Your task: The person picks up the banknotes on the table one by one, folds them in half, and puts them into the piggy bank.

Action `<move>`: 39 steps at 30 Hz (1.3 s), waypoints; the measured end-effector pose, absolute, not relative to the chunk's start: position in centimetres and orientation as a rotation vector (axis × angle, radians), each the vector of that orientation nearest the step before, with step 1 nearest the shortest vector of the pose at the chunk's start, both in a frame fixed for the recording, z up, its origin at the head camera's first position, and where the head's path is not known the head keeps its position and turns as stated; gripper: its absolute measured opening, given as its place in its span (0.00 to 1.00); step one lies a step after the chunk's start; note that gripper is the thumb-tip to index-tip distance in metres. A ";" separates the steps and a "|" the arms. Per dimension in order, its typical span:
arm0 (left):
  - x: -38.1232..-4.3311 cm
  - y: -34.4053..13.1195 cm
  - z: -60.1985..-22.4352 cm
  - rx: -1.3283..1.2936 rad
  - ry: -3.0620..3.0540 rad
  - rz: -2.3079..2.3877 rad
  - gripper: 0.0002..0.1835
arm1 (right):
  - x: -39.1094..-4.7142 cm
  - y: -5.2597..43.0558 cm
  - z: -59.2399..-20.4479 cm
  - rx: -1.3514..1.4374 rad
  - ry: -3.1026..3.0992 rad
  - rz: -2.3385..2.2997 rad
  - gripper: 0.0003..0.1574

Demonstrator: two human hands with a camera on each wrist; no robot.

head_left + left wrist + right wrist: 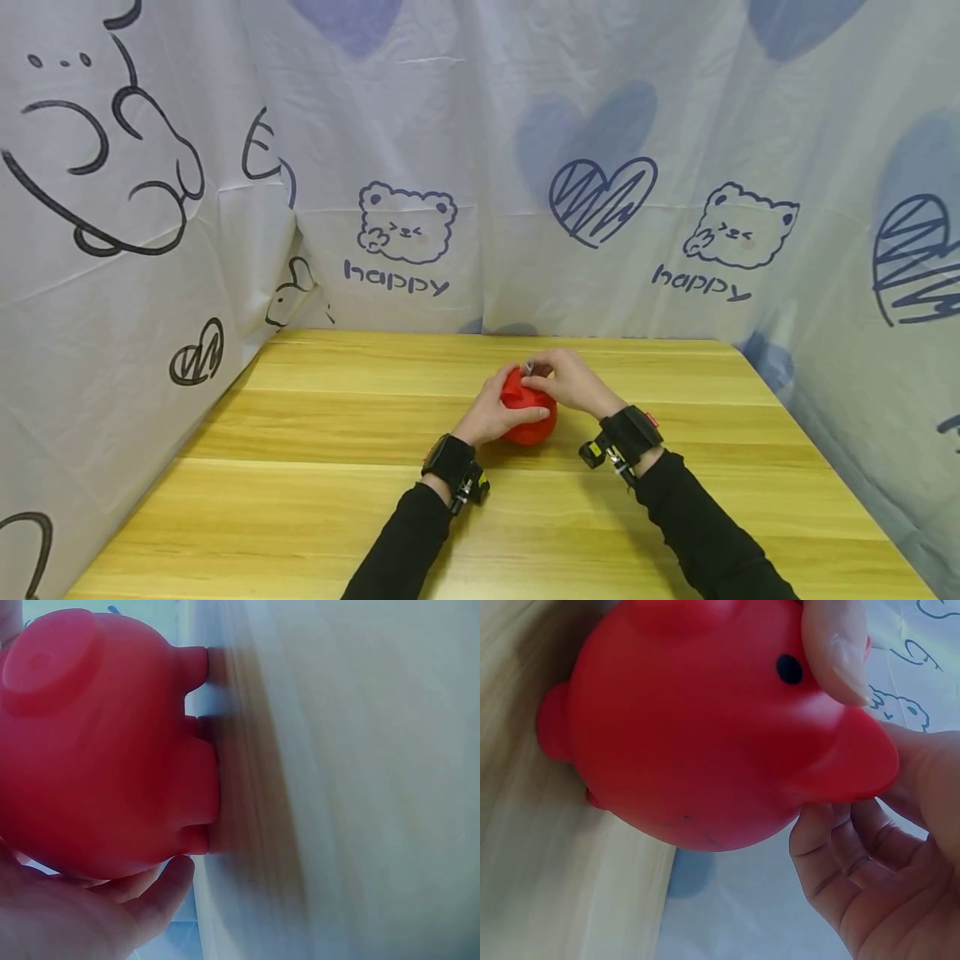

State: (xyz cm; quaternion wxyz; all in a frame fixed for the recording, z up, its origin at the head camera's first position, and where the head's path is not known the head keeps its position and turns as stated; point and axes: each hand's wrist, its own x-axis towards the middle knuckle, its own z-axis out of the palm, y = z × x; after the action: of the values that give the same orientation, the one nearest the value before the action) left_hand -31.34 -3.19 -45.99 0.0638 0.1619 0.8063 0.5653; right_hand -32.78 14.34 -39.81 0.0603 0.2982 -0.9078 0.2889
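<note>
A red piggy bank (531, 429) stands on its short feet on the wooden table, with a black eye and an ear showing in the right wrist view. My left hand (487, 414) grips its side, the thumb lying across the front. Over the top of the bank, my right hand (573, 383) pinches a small silver-grey piece that looks like a coin (528, 367). In the right wrist view, the right hand's curled fingers (855, 855) are beside the ear, and the coin is hidden there. Whether the coin touches the slot cannot be seen.
The light wooden table (315, 517) spreads around both forearms. White curtains (495, 275) with heart and bear drawings hang behind it and along both sides. A black strap with a small camera (630, 433) sits on each wrist.
</note>
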 end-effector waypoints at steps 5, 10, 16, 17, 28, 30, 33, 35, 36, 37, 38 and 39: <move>-31.3 -3.2 -46.0 0.482 2.436 1.706 0.52 | -32.7 14.5 -39.8 0.913 -2.724 0.942 0.09; -31.5 -3.2 -46.1 0.508 2.428 1.727 0.48 | -32.6 14.7 -39.8 0.880 -2.718 1.052 0.18; -31.5 -3.2 -46.1 0.542 2.427 1.735 0.44 | -32.7 14.8 -40.0 0.850 -2.723 1.122 0.18; -31.5 -3.2 -46.1 0.545 2.422 1.741 0.44 | -32.7 14.8 -40.0 0.844 -2.727 1.131 0.17; -31.4 -3.2 -45.8 0.530 2.415 1.742 0.45 | -32.8 14.8 -40.2 0.835 -2.721 1.200 0.16; -31.4 -3.2 -45.8 0.531 2.414 1.742 0.46 | -32.8 14.8 -40.1 0.834 -2.720 1.206 0.16; -31.4 -3.2 -45.9 0.529 2.412 1.744 0.46 | -32.8 14.8 -40.1 0.830 -2.720 1.211 0.16; -31.3 -3.2 -45.8 0.526 2.412 1.742 0.46 | -32.9 14.9 -40.1 0.833 -2.720 1.210 0.16; -31.3 -3.2 -45.8 0.524 2.414 1.740 0.46 | -32.9 14.9 -40.2 0.832 -2.723 1.208 0.17; -31.3 -3.2 -45.8 0.521 2.415 1.738 0.46 | -32.9 14.9 -40.2 0.828 -2.728 1.200 0.17; -31.2 -3.2 -45.7 0.518 2.416 1.736 0.46 | -32.9 14.9 -40.2 0.825 -2.733 1.190 0.17; -31.2 -3.2 -45.7 0.514 2.416 1.736 0.46 | -33.0 14.9 -40.3 0.822 -2.737 1.180 0.17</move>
State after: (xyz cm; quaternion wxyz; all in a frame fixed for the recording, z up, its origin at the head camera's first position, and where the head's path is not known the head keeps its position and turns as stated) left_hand -31.19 -3.21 -45.72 0.0613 0.1701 0.7986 0.5740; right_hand -32.97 14.86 -40.26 0.0251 0.2657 -0.8850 0.3816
